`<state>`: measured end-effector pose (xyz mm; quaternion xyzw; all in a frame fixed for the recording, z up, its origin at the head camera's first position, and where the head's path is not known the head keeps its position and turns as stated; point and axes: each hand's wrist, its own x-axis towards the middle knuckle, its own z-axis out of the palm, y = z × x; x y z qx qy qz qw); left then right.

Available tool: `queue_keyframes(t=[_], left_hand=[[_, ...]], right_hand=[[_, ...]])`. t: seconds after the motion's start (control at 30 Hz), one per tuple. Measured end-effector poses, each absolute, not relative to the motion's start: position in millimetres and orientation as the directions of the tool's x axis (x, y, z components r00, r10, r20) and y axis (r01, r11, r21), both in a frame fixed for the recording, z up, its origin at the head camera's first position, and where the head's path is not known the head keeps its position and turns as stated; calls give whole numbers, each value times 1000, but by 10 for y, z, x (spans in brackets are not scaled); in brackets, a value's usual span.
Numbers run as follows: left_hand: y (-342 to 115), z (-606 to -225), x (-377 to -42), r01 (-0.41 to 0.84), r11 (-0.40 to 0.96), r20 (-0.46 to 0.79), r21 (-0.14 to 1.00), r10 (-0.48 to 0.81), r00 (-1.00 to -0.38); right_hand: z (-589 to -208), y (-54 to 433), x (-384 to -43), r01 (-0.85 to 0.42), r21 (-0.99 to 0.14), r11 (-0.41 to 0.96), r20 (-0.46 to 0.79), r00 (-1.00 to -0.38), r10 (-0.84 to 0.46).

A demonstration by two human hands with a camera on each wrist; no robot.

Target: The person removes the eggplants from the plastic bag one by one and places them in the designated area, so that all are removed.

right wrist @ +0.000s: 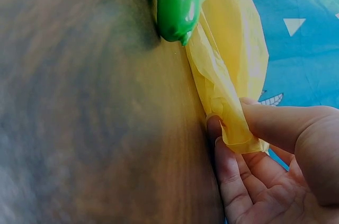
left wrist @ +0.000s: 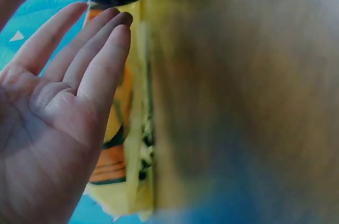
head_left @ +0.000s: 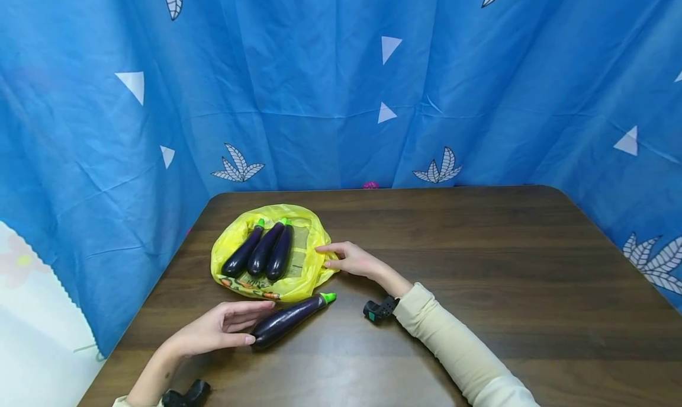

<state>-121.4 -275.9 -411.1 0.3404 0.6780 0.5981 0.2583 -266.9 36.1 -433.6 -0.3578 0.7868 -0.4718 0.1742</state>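
A yellow plastic bag (head_left: 311, 229) lies spread wide on the table, its mouth facing up, with three dark purple eggplants (head_left: 259, 254) side by side in it. My right hand (head_left: 354, 260) pinches the bag's right edge between thumb and fingers; the right wrist view shows the yellow film (right wrist: 225, 102) between them. In front of the bag, a loose eggplant (head_left: 290, 321) lies slantwise, its green stem end (right wrist: 183, 4) toward the right. At its blunt end is my left hand (head_left: 226, 327), fingers extended along the far side and thumb at the near side. In the left wrist view those fingers look nearly straight.
The dark wooden table (head_left: 479, 265) stretches off to the right of the bag. Behind it hangs a blue curtain (head_left: 330, 87) with white triangles and leaf prints. A black wrist camera (head_left: 380, 309) sits at the right wrist, another (head_left: 186, 393) at the left.
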Motion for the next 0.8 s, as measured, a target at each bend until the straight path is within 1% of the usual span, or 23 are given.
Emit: queue_keyframes(t=[0.1,0.17,0.23,0.3,0.43,0.57,0.63,0.7,0.8], left_hand=[[-2817,-4055,-1222,166,41,77,985,764,-640],[-2845,-4011,-1236,170,33,88,985,751,-654],[-2865,-3967,-1257,179,27,104,983,728,-678],[-2883,-3933,-1285,215,27,137,976,692,-709],[-2930,-3880,-1384,278,62,196,959,563,-803],[-2994,-3869,-1526,321,86,266,943,382,-885],[-3013,-3872,-1602,334,101,293,937,292,-910],[-3023,-3882,-1672,327,128,295,936,219,-930],[-3027,-3905,-1752,281,176,256,944,152,-955]], right_hand=[[-4325,362,-2670,-397,-867,301,60,-682,-729],[-4321,362,-2670,-393,-869,299,58,-682,-729],[-4325,361,-2669,-390,-871,299,57,-685,-727],[-4333,362,-2661,-389,-872,296,59,-684,-727],[-4323,373,-2642,-388,-875,290,61,-683,-728],[-4330,371,-2630,-382,-882,276,68,-683,-728],[-4329,369,-2625,-381,-885,269,73,-683,-727],[-4324,368,-2624,-379,-886,266,75,-684,-725],[-4307,368,-2621,-380,-881,281,66,-687,-724]])
